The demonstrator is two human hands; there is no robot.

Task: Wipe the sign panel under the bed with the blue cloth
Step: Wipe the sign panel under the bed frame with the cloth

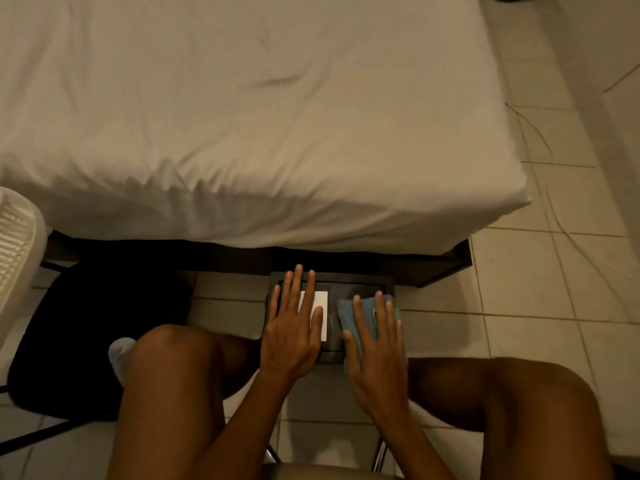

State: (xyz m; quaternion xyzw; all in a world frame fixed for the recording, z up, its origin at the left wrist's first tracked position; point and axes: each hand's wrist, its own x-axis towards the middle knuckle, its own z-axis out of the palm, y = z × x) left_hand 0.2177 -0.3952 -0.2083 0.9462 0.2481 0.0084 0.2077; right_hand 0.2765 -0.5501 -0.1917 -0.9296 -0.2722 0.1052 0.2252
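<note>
A dark sign panel (349, 289) with a white rectangle (320, 299) on it lies on the tiled floor, its far edge just under the bed frame. My left hand (294, 327) rests flat on the panel's left half, fingers spread, partly covering the white rectangle. My right hand (375, 344) presses flat on a blue cloth (348, 315) over the panel's right half. The cloth shows beside and between my fingers.
The bed (263, 116) with a pale sheet fills the upper view, its dark frame (436, 265) just beyond the panel. A black chair seat (86, 327) and a white slatted basket (17, 251) stand at left. My bare knees flank the panel. Thin cables (550, 209) run over the tiles at right.
</note>
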